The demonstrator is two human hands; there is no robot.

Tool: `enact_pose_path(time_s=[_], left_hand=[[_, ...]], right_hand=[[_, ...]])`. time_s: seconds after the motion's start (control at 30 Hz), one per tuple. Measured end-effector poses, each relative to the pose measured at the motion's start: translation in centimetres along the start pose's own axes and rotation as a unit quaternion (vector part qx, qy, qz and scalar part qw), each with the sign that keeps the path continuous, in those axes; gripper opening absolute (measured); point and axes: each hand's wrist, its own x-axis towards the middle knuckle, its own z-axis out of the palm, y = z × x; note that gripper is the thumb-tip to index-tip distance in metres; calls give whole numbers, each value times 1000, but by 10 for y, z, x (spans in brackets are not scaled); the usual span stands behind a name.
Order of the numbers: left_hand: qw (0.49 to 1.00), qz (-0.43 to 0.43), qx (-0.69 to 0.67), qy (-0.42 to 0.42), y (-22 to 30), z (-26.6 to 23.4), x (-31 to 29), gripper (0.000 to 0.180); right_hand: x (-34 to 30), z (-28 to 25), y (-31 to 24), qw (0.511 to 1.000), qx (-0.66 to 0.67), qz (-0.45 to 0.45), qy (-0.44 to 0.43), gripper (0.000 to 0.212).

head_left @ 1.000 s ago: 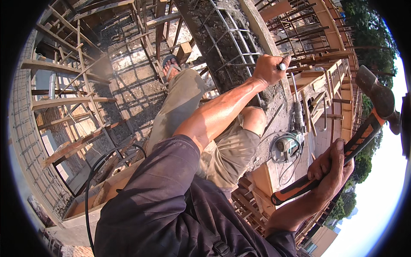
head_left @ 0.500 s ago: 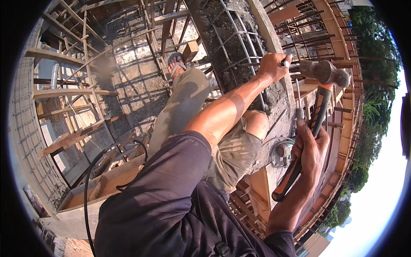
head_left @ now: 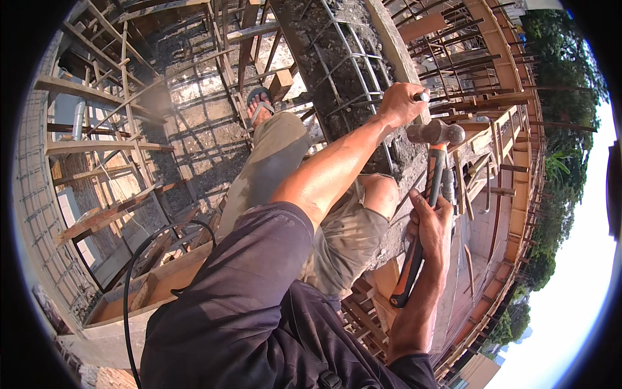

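The left hand (head_left: pixel 402 105) has its grip around a metal rod (head_left: pixel 422 97) over the concrete beam's right edge (head_left: pixel 396 48). The right hand (head_left: pixel 431 223) holds a hammer (head_left: pixel 435 170), head near the rod.

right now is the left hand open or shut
Shut: the left hand is curled round a metal tool, whose end pokes out.

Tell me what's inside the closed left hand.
The left hand grips a metal bar; one blunt, round end shows at the hand's right side. The stretch inside the grip is covered, so its shape there cannot be seen.
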Motion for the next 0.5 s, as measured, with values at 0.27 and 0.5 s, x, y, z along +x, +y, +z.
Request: enact_pose_path(time_s=[0.27, 0.5], left_hand=[[999, -34, 30, 11, 0, 15, -5, 26], [993, -19, 57, -107, -18, 17, -4, 30]], right_hand=[[-23, -44, -100, 888, 219, -337, 225, 36], [25, -3, -20, 999, -12, -24, 26, 29]])
